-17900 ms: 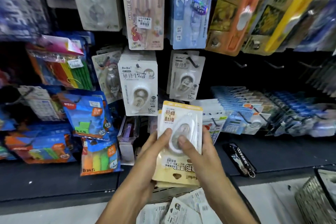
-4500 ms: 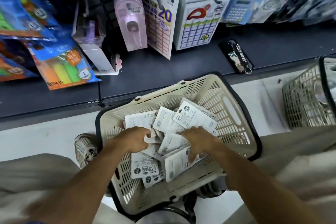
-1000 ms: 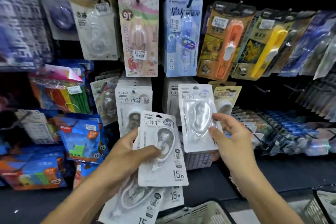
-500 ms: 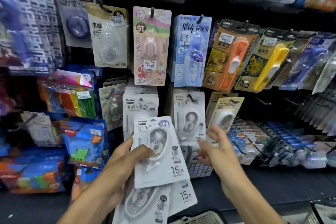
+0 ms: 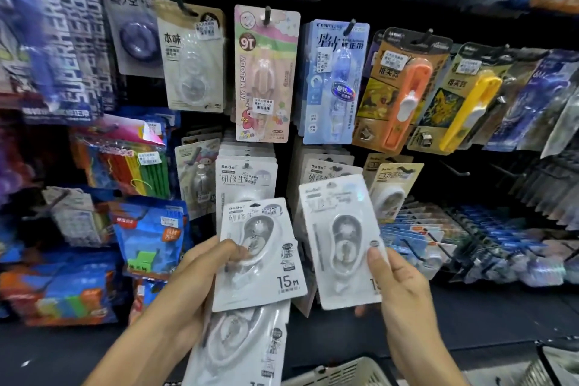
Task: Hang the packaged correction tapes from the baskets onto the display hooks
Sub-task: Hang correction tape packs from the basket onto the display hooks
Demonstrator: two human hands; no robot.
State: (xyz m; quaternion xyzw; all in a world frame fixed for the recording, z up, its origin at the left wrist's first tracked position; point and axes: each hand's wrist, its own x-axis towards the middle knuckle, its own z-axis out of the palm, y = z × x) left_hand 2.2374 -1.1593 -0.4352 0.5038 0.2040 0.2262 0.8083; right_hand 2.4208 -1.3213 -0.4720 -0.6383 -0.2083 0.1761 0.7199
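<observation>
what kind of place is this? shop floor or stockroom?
Most likely a stationery shop aisle. Carded blister packs hang from black display hooks, several with white price stickers. Both hands hold white carded correction tapes, left hand and right hand, over a beige plastic shopping basket.

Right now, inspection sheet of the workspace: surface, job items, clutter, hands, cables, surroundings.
Surface: dark shelf ledge below the hooks, bare where visible.
Job's things: white carded correction tape pack in the right hand; matching white packs fanned in the left hand; same white packs hung on hooks behind.
Clutter: blue bagged stationery at left.
Hands: left hand grips the fan; right hand pinches one pack.
Cables: nothing seen.
Surroundings: pink My Melody card, orange and yellow carded tools, beige basket rim.
</observation>
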